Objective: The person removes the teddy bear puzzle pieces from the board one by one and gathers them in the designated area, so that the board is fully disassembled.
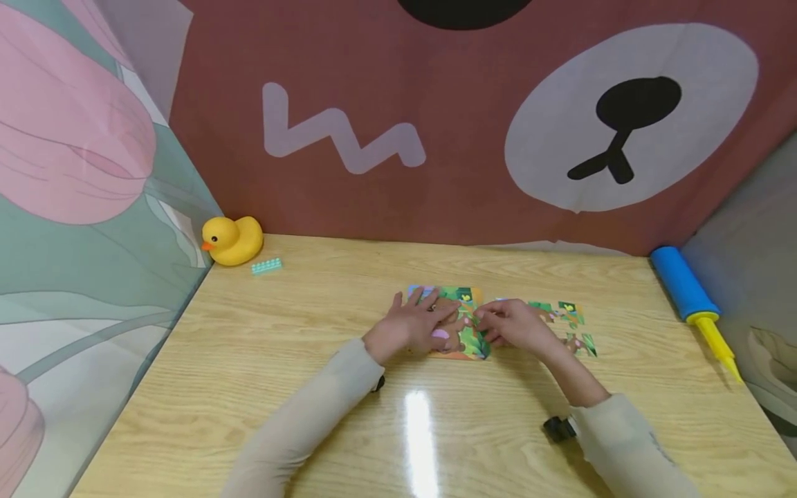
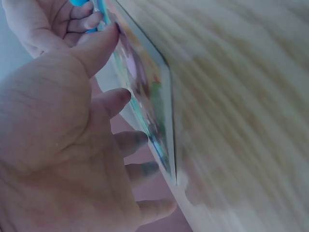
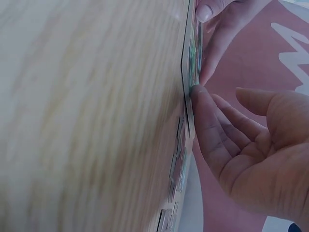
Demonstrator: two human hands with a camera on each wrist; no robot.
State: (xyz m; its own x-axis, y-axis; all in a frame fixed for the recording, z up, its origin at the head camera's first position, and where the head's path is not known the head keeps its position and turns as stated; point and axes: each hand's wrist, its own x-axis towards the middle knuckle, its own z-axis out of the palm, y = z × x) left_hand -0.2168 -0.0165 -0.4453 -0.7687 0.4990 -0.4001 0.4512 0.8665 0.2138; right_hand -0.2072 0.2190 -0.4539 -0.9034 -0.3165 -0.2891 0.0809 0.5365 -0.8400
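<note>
The jigsaw puzzle (image 1: 463, 325) lies flat on the surface (image 1: 311, 360); left hand (image 1: 414, 324) presses it, fingers spread, right hand (image 1: 510, 324) touches its edge, fingers relaxed.

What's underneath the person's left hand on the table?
The left hand rests with straight fingers on a colourful puzzle board lying flat on the wooden table. Green leaves and a brown animal show around the fingers; the picture beneath the palm is covered.
</note>
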